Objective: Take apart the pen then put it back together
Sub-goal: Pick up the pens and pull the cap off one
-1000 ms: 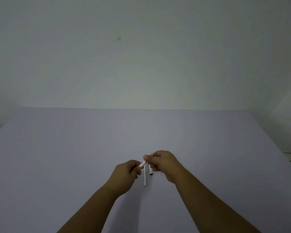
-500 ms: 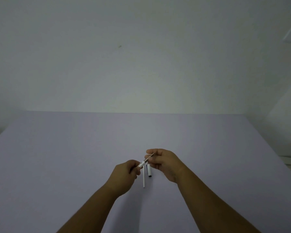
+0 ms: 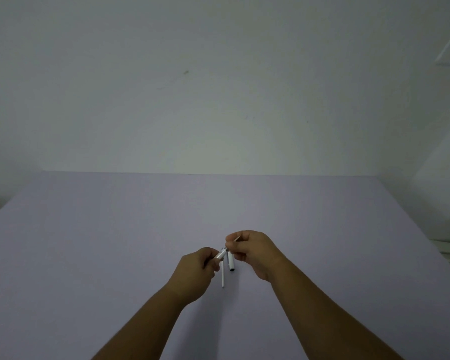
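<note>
A plain lilac table (image 3: pixel 115 255) fills the near half of the view and meets a bare pale wall (image 3: pixel 218 100) at its far edge. Both hands are raised above the table's near middle. The left hand (image 3: pixel 195 274) is curled shut round a short white barrel (image 3: pixel 222 254), whose free end tilts up and right toward the right hand (image 3: pixel 252 249). The right fingers (image 3: pixel 234 246) are pinched narrow on a thin refill (image 3: pixel 236 239); only its tip shows above them, and whether it reaches into the barrel cannot be told. Below the hands, two more white parts lie on the table side by side: a slim tube (image 3: pixel 223 278) on the left and a thicker cap (image 3: pixel 230 263) with a dark end just right of it
</note>
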Motion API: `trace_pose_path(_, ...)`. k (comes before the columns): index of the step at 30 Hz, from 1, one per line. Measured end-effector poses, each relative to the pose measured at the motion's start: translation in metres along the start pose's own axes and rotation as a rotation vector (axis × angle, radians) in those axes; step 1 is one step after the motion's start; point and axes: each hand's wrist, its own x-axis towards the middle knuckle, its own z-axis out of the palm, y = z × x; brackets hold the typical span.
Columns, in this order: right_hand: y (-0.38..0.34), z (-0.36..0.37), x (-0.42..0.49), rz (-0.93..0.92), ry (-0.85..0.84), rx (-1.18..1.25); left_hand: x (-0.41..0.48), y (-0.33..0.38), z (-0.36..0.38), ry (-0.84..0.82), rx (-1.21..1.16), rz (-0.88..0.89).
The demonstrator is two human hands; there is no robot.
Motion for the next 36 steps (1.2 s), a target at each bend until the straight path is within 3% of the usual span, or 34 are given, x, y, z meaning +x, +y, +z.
trace_pose_path(3,0.0006,0.0000,0.0005,0.003,-0.031,0.080,-0.0012,-0.0001,-0.0007,0.005,-0.006,0.000)
trace_pose_path(6,-0.0001,0.0035,-0.0024,0.053,0.013,-0.002,-0.0019,0.0006,-0.0013,0.009,-0.013,0.008)
trace_pose_path(11,0.0018,0.0008,-0.0033,-0.027,-0.046,0.072,-0.0017,0.0013,0.0005,0.016,0.001,0.014)
trace_pose_path(17,-0.0009,0.0015,-0.0068,0.015,0.023,-0.063,-0.0003,0.0024,0.0020,0.016,-0.003,0.013)
trace_pose_path(20,-0.0005,-0.0003,-0.0056,-0.022,-0.051,0.027,-0.0009,0.0029,0.0012,0.023,-0.020,0.006)
trace_pose_path(26,-0.0020,0.0012,-0.0058,0.012,0.029,-0.015,-0.0012,0.0048,0.0017,0.020,-0.027,0.008)
trace_pose_path(30,-0.0018,-0.0005,-0.0050,-0.006,-0.044,0.075,-0.0014,0.0055,0.0009,0.019,-0.034,-0.009)
trace_pose_path(36,-0.0029,0.0019,-0.0025,-0.018,0.062,0.079,-0.0032,0.0080,0.0005,-0.025,-0.098,-0.033)
